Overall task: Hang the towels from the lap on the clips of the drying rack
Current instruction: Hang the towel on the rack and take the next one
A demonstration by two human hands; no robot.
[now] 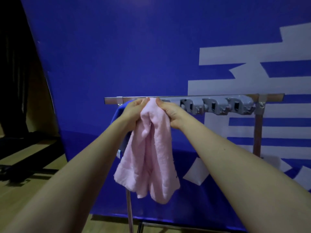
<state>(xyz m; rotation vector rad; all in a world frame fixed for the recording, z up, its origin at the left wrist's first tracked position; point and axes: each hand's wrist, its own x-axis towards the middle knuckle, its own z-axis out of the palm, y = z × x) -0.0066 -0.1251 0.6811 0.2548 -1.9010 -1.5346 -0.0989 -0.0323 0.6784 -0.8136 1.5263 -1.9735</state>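
A pink towel hangs bunched from its top, which sits right at the rail of the drying rack. My left hand grips the towel's upper left edge and my right hand grips its upper right edge, both just under the rail. The clip behind the towel's top is hidden. A blue towel hangs at the rack's left end, mostly covered by my left hand and arm. Three grey clips stand free along the rail to the right.
A large blue banner with white marks stands close behind the rack. The rack's right post and left leg run down to the wooden floor. Dark equipment fills the far left.
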